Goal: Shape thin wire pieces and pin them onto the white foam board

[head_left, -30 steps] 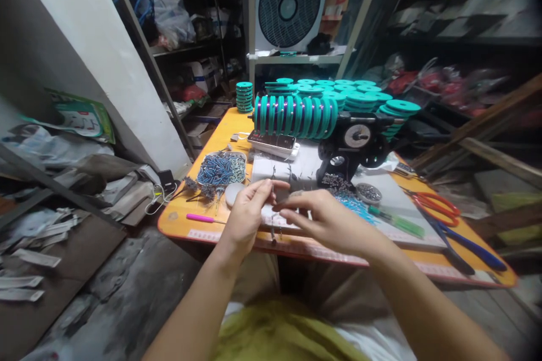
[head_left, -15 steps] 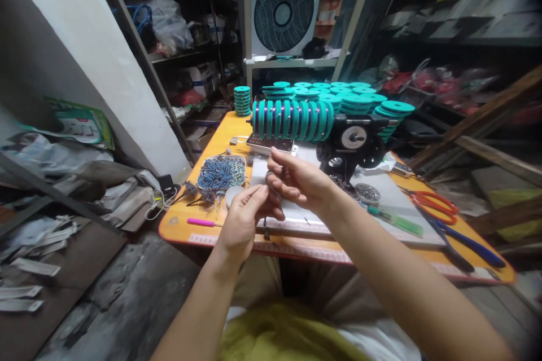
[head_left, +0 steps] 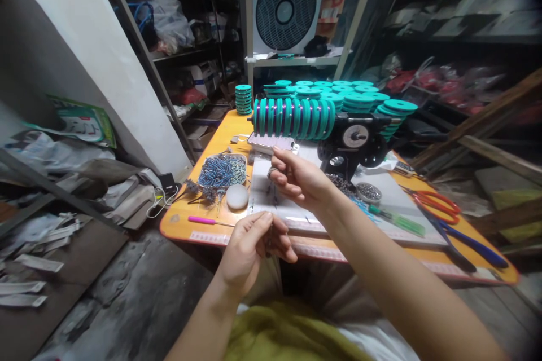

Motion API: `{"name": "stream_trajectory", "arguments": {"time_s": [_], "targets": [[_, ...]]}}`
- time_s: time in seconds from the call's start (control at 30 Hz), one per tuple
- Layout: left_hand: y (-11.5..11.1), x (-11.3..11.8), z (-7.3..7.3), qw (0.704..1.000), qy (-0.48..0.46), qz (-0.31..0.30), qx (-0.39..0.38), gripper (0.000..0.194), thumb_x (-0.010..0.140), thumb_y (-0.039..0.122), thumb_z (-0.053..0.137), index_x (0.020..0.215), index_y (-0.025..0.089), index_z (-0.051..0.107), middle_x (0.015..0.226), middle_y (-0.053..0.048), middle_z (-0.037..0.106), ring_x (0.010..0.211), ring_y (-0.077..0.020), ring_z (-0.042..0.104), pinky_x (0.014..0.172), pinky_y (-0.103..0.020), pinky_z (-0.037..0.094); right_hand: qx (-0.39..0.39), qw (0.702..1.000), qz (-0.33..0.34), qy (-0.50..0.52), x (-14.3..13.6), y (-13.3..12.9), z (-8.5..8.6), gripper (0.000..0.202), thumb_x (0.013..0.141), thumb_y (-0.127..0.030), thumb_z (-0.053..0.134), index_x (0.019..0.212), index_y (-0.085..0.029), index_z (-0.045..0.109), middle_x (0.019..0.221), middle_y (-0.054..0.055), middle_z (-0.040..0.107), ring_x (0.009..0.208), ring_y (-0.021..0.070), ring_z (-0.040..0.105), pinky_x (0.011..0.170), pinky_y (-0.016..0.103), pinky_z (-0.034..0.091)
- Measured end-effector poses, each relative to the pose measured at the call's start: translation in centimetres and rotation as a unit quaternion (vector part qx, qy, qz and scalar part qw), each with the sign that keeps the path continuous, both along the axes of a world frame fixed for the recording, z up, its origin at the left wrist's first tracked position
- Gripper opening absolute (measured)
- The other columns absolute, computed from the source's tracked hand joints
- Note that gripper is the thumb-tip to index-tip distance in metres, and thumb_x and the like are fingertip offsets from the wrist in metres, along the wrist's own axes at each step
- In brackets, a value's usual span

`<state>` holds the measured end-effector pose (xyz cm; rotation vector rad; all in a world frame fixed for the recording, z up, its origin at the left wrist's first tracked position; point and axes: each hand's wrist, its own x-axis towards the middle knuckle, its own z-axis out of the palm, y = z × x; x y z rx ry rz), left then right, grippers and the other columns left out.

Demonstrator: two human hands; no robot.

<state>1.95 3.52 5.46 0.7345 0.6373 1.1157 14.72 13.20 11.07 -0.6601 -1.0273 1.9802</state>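
Note:
My left hand is low over the table's front edge, thumb and fingers pinched on something small and dark that I cannot make out. My right hand is above and to the right, fingers curled, with a small dark item at the fingertips too little to name. Beyond it, a row of teal spools wound with purple line sits on the shaft of a black winding machine. A phone lies under the spools. Left of my hands are a tub of blue and pale green small parts and a round whitish disc.
Stacks of teal spools fill the table's back. A pink-handled tool lies front left. On the right are a green cutter-like tool, orange-handled scissors, blue-handled pliers and a round dish. A box fan stands behind.
My hands have come apart: the left has dropped toward me, while the right stays near the same place. The whitish disc is now uncovered, and the phone screen has lit up.

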Motion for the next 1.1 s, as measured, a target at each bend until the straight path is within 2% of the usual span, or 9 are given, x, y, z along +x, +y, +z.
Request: {"name": "stream_trajectory", "arguments": {"time_s": [0.1, 0.23, 0.37, 0.5, 0.57, 0.7, 0.87, 1.0, 1.1], "targets": [[0.0, -0.1, -0.4, 1.000, -0.009, -0.013, -0.005, 0.028, 0.090, 0.034, 0.059, 0.087, 0.008, 0.069, 0.066, -0.005, 0.069, 0.048, -0.0118, 0.065, 0.050, -0.019, 0.049, 0.015, 1.000, -0.005, -0.015, 0.4, -0.3, -0.3, 0.036, 0.098, -0.038, 0.043, 0.071, -0.016, 0.052, 0.049, -0.004, 0.052, 0.025, 0.0004, 0.027, 0.025, 0.011, 0.015], [-0.1, -0.6, -1.5, 1.000, -0.027, -0.013, 0.001, 0.031, 0.096, 0.033, 0.047, 0.112, 0.010, 0.060, 0.071, -0.006, 0.070, 0.046, -0.0113, 0.063, 0.048, -0.020, 0.049, 0.081, 0.990, 0.009, -0.117, 1.5, -1.7, -1.7, 0.033, 0.096, -0.040, 0.048, 0.096, -0.013, 0.067, 0.048, -0.005, 0.053, 0.027, 0.0009, 0.026, 0.028, 0.013, 0.014], [-0.2, -0.9, -2.3, 1.000, -0.030, -0.001, -0.006, 0.018, 0.096, 0.029, 0.046, 0.097, 0.013, 0.056, 0.065, -0.003, 0.067, 0.043, -0.0102, 0.059, 0.045, -0.019, 0.046, 0.133, 0.965, 0.041, -0.220, 2.0, -3.7, -3.1, 0.032, 0.089, -0.043, 0.060, 0.097, -0.014, 0.069, 0.052, -0.004, 0.054, 0.038, 0.0041, 0.039, 0.035, 0.014, 0.027], [-0.2, -0.8, -2.2, 0.999, -0.026, -0.001, -0.018, 0.011, 0.094, 0.025, 0.049, 0.095, 0.015, 0.052, 0.057, 0.001, 0.063, 0.035, -0.0079, 0.052, 0.040, -0.017, 0.042, 0.229, 0.938, 0.023, -0.260, 1.9, -4.7, -3.5, 0.025, 0.083, -0.037, 0.068, 0.090, -0.014, 0.070, 0.082, 0.005, 0.069, 0.072, 0.0131, 0.061, 0.061, 0.022, 0.048], [-0.1, -0.6, -2.0, 0.999, -0.032, 0.004, -0.023, 0.009, 0.092, 0.024, 0.050, 0.091, 0.016, 0.051, 0.053, 0.003, 0.061, 0.032, -0.0070, 0.048, 0.037, -0.016, 0.041, 0.272, 0.922, 0.010, -0.276, 1.9, -4.8, -3.5, 0.021, 0.084, -0.036, 0.067, 0.088, -0.015, 0.070, 0.082, 0.004, 0.069, 0.074, 0.0141, 0.061, 0.063, 0.023, 0.048], [0.4, -0.2, -2.1, 0.997, -0.071, 0.006, -0.038, 0.007, 0.087, 0.022, 0.053, 0.083, 0.017, 0.049, 0.041, 0.008, 0.051, 0.025, -0.0036, 0.032, 0.030, -0.012, 0.031, 0.295, 0.905, -0.022, -0.304, 1.6, -5.1, -3.5, 0.016, 0.086, -0.033, 0.063, 0.082, -0.017, 0.064, 0.069, 0.000, 0.062, 0.056, 0.0101, 0.053, 0.051, 0.021, 0.040], [0.9, 0.3, -2.3, 0.995, -0.088, -0.001, -0.042, 0.012, 0.081, 0.022, 0.060, 0.080, 0.019, 0.048, 0.034, 0.011, 0.043, 0.024, -0.0018, 0.017, 0.027, -0.010, 0.021, 0.258, 0.923, -0.029, -0.285, 1.0, -6.2, -3.7, 0.019, 0.092, -0.037, 0.055, 0.085, -0.019, 0.055, 0.069, -0.001, 0.056, 0.051, 0.0091, 0.047, 0.045, 0.021, 0.035], [0.5, 0.3, -2.0, 0.996, -0.078, 0.009, -0.034, 0.015, 0.083, 0.025, 0.061, 0.080, 0.019, 0.048, 0.038, 0.010, 0.047, 0.025, -0.0021, 0.024, 0.030, -0.011, 0.025, 0.229, 0.940, 0.020, -0.253, 1.4, -6.1, -3.7, 0.022, 0.093, -0.041, 0.051, 0.091, -0.019, 0.054, 0.061, -0.005, 0.048, 0.044, 0.0074, 0.040, 0.040, 0.019, 0.031], [-0.3, 0.2, -1.9, 0.999, 0.002, 0.046, -0.003, 0.017, 0.088, 0.031, 0.059, 0.083, 0.018, 0.050, 0.052, 0.005, 0.059, 0.034, -0.0047, 0.045, 0.039, -0.014, 0.037, 0.271, 0.916, -0.062, -0.291, 2.0, -4.6, -3.6, 0.022, 0.094, -0.037, 0.049, 0.101, -0.018, 0.058, 0.066, -0.004, 0.052, 0.046, 0.0078, 0.043, 0.042, 0.020, 0.034]]}}
